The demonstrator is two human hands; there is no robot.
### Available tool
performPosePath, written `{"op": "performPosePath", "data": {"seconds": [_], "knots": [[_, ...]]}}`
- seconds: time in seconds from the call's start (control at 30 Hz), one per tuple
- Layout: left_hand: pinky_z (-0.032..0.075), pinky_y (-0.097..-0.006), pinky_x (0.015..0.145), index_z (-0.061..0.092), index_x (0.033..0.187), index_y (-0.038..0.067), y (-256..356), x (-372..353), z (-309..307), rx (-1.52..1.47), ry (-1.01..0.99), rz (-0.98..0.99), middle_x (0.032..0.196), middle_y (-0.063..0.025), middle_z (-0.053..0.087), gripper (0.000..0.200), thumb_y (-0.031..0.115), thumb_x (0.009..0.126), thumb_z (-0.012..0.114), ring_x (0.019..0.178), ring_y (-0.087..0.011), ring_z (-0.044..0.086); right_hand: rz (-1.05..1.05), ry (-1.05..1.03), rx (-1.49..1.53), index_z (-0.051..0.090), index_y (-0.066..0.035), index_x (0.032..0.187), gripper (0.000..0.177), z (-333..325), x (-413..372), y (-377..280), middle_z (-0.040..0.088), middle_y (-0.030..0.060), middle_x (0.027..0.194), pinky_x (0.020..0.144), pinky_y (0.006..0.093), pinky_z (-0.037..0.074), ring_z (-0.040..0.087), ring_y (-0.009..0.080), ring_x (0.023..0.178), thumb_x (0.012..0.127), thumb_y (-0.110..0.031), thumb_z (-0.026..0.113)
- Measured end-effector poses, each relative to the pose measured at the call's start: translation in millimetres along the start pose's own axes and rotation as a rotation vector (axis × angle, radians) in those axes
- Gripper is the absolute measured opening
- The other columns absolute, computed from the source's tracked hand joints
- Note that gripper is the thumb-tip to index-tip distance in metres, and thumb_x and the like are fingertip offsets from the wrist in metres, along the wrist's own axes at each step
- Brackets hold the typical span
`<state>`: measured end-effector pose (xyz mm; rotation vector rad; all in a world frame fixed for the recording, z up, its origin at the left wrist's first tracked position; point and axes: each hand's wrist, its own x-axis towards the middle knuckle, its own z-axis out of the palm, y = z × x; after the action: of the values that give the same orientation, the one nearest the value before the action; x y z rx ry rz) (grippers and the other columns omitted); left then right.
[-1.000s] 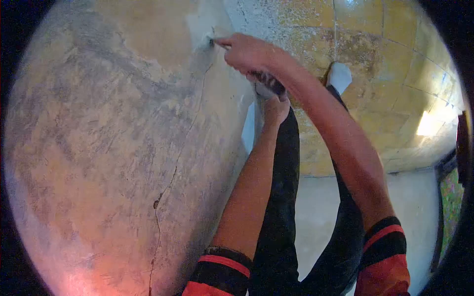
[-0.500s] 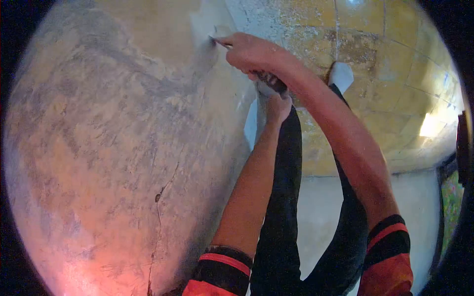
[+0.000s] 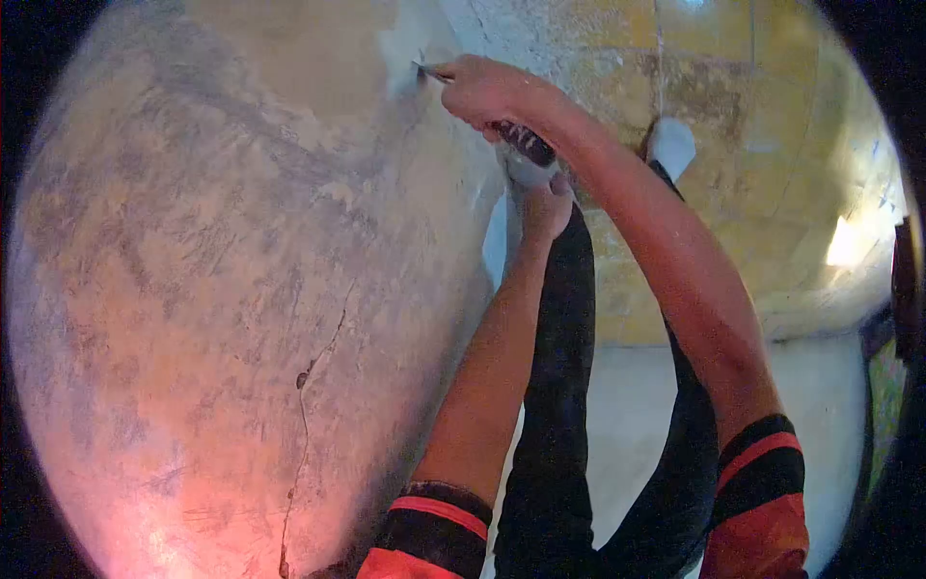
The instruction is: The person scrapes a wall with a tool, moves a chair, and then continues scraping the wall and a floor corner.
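Observation:
My right hand point(image 3: 490, 95) is closed around a putty knife point(image 3: 434, 72). The knife's thin edge meets the wall point(image 3: 241, 251) at a pale, smooth patch. Below and behind it, my left hand point(image 3: 548, 207) grips a pale container point(image 3: 531, 172) from underneath. A dark piece with light marks point(image 3: 526, 143) shows at the container's top, partly covered by my right hand and forearm; what it is I cannot make out.
A thin crack point(image 3: 305, 410) with a small hole runs down the plaster. Yellowish floor tiles point(image 3: 772, 106) carry white splatter near the wall. My foot in a white covering point(image 3: 672, 145) stands on them. A whitish surface point(image 3: 632, 425) lies nearer my body.
My right hand and the putty knife have shifted very slightly along the wall. The view has tilted a little, and more of the container and dark piece shows.

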<state>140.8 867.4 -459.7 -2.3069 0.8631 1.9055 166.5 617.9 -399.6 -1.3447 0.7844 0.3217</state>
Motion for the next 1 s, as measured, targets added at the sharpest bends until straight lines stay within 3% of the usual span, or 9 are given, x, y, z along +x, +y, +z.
{"op": "performPosePath", "data": {"seconds": [0.2,0.33,0.43,0.47,0.57,0.67,0.73,0.87,1.0], "knots": [[0.049,-0.0483,0.072,0.063,0.088,-0.006,-8.9,-21.9,15.0,-0.015,0.039,-0.01,0.085,-0.0273,0.064,0.042,0.035,0.084,0.054,0.084,-0.0434,0.062,0.115,0.333,-0.206,0.055,-0.013,0.123,0.053,50.9,23.2,78.1,0.066,0.0219,0.089,0.071,0.0477,0.052,0.065,0.038,0.079,0.07,-0.009,0.051],[0.05,-0.0436,0.051,0.064,0.079,-0.004,98.5,-87.1,-23.7,0.085,-0.433,-0.538,0.068,-0.0193,0.063,0.04,0.036,0.081,0.058,0.055,-0.0321,0.063,0.115,0.344,-0.092,0.049,-0.018,0.131,0.055,53.7,-105.3,110.0,0.064,0.0213,0.1,0.081,0.0476,0.05,0.062,0.0381,0.091,0.076,-0.017,0.056],[0.043,-0.038,0.04,0.06,0.069,-0.002,77.9,-96.9,-22.9,0.136,-0.46,-0.361,0.056,-0.0137,0.055,0.037,0.033,0.077,0.064,0.042,-0.0254,0.054,0.338,0.28,-0.183,0.044,-0.012,0.132,0.053,47.4,-198.2,136.6,0.06,0.0291,0.103,0.08,0.0501,0.048,0.059,0.0405,0.098,0.08,-0.015,0.051],[0.047,-0.0386,0.047,0.063,0.077,-0.004,90.2,-106.3,-30.6,0.029,-0.354,-0.415,0.061,-0.0152,0.059,0.032,0.027,0.078,0.061,0.044,-0.0282,0.056,0.088,0.551,-0.019,0.039,-0.012,0.138,0.065,64.5,-228.9,185.2,0.058,0.0271,0.113,0.084,0.0484,0.047,0.058,0.0427,0.099,0.075,-0.003,0.046],[0.047,-0.0383,0.047,0.064,0.078,-0.004,126.0,-138.8,-49.2,-0.066,-0.322,-0.436,0.059,-0.0126,0.057,0.029,0.025,0.077,0.062,0.043,-0.0263,0.054,0.497,0.343,-0.373,0.042,-0.008,0.136,0.062,28.7,-363.1,219.8,0.061,0.0279,0.105,0.079,0.0467,0.051,0.061,0.04,0.095,0.074,-0.004,0.044],[0.049,-0.0375,0.049,0.065,0.079,-0.002,131.4,-147.5,-46.7,-0.176,-0.584,-0.432,0.061,-0.0111,0.057,0.027,0.025,0.075,0.063,0.043,-0.0241,0.054,0.737,0.196,-0.59,0.044,-0.012,0.135,0.06,-13.4,-454.0,244.2,0.062,0.0198,0.089,0.068,0.0404,0.051,0.062,0.0291,0.079,0.076,-0.004,0.048],[0.051,-0.0386,0.055,0.064,0.079,-0.002,156.6,-165.8,-59.6,-0.143,-0.363,-0.36,0.065,-0.0137,0.059,0.028,0.026,0.076,0.062,0.05,-0.028,0.058,0.857,0.235,-0.465,0.043,-0.013,0.136,0.061,-48.8,-481.2,237.5,0.06,0.0171,0.084,0.063,0.0384,0.049,0.059,0.0266,0.072,0.076,-0.004,0.048],[0.05,-0.0423,0.07,0.061,0.08,-0.004,137.9,-150.0,-54.3,-0.05,0.17,-0.124,0.078,-0.0204,0.065,0.031,0.027,0.076,0.062,0.075,-0.037,0.064,0.882,0.434,-0.087,0.04,-0.014,0.139,0.063,-109.9,-455.4,189.7,0.056,0.0118,0.074,0.053,0.0344,0.044,0.053,0.0215,0.059,0.077,-0.004,0.047],[0.047,-0.0447,0.08,0.064,0.092,0.001,196.3,-172.0,-91.5,-0.137,0.141,-0.113,0.092,-0.0216,0.065,0.032,0.029,0.077,0.061,0.095,-0.0399,0.06,0.727,0.524,0.179,0.038,-0.015,0.14,0.064,-145.3,-366.9,92.8,0.052,0.0076,0.063,0.044,0.031,0.04,0.047,0.0183,0.047,0.078,-0.004,0.046]]}}
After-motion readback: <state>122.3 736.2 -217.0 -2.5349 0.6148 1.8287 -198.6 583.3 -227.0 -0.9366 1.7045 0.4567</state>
